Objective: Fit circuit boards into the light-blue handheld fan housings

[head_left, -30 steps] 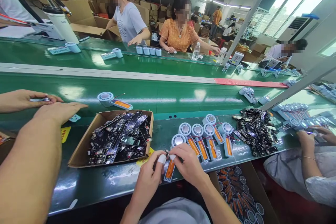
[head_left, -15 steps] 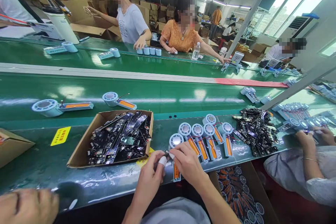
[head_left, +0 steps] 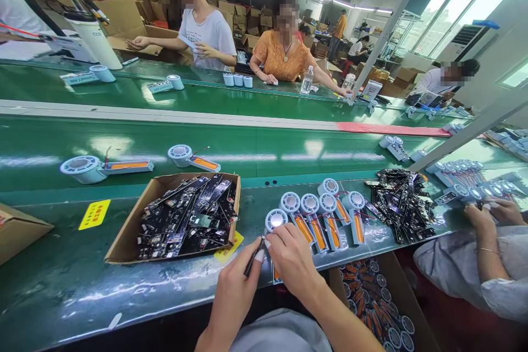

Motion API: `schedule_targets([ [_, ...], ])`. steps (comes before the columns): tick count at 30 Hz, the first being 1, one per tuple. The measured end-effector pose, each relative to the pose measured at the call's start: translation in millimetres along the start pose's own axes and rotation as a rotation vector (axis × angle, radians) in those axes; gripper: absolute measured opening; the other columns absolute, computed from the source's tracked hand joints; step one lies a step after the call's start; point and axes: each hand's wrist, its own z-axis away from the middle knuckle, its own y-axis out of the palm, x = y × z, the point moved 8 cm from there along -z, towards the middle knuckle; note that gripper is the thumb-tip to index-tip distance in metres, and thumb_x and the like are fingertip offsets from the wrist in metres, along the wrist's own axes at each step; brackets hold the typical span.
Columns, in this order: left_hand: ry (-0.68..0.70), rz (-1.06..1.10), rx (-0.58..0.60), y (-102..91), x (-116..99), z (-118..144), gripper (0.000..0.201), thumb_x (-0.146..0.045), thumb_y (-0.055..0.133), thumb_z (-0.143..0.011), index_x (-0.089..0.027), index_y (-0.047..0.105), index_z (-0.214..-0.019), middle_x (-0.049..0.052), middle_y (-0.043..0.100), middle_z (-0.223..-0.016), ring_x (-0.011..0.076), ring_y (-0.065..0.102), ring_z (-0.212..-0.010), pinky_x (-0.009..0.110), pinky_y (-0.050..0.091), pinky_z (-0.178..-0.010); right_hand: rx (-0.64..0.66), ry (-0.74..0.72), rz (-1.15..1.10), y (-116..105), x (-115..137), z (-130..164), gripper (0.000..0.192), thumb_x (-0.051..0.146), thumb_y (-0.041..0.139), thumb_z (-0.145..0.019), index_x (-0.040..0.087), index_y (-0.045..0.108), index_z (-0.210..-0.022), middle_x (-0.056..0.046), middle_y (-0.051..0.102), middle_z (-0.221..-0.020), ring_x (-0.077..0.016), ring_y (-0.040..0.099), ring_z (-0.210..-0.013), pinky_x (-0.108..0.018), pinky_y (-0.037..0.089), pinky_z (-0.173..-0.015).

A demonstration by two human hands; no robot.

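Observation:
My left hand (head_left: 237, 286) pinches a thin dark circuit board strip (head_left: 252, 256) at the near edge of the green bench. My right hand (head_left: 291, 258) rests over a fan unit (head_left: 275, 221) with a round white head and an orange battery, its fingertips meeting the left hand's at the strip. Both hands have white tape on a fingertip. A row of several similar fan units (head_left: 319, 214) lies just right of my hands. A cardboard box of black circuit boards (head_left: 187, 217) sits to the left.
Two fan units (head_left: 103, 168) (head_left: 192, 157) ride the green conveyor belt behind the box. A pile of loose boards (head_left: 400, 203) lies right. A neighbour's hands (head_left: 490, 214) work at far right. A box of fan units (head_left: 375, 302) stands below the bench. People sit across the belt.
The neighbour's arm at left has left the view. A second fan unit came onto the belt, which has carried both units right. My hands turned the unit, and the dark strip now shows in my left fingers.

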Motion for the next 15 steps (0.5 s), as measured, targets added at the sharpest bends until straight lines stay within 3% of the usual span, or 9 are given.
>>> schedule_targets([
  [5, 0.007, 0.013, 0.068, -1.7, 4, -6, 0.037, -0.037, 0.053, -0.089, -0.019, 0.076, -0.112, 0.010, 0.078, -0.111, 0.0246, 0.076, -0.098, 0.037, 0.059, -0.093, -0.027, 0.042, -0.119, 3, -6, 1, 0.015, 0.009, 0.052, -0.096, 0.019, 0.064, -0.094, -0.007, 0.064, -0.091, -0.0227, 0.056, -0.085, -0.035, 0.047, -0.074],
  [10, 0.043, 0.054, 0.183, -4.1, 1, -17, 0.033, -0.036, 0.053, -0.090, -0.022, 0.078, -0.108, 0.008, 0.079, -0.111, 0.0233, 0.075, -0.100, 0.036, 0.060, -0.092, 0.047, 0.011, -0.229, -8, -13, -7, 0.019, 0.005, 0.056, -0.094, 0.019, 0.064, -0.104, -0.006, 0.066, -0.097, -0.0209, 0.058, -0.090, -0.032, 0.048, -0.078],
  [15, 0.169, -0.043, 0.125, -4.3, -9, -17, 0.034, -0.029, 0.047, -0.094, -0.022, 0.076, -0.110, 0.008, 0.079, -0.109, 0.0210, 0.075, -0.099, 0.033, 0.060, -0.090, 0.063, 0.009, -0.115, -9, -11, -6, 0.013, 0.007, 0.059, -0.094, 0.018, 0.065, -0.095, -0.005, 0.064, -0.090, -0.0211, 0.056, -0.083, -0.032, 0.046, -0.072],
])
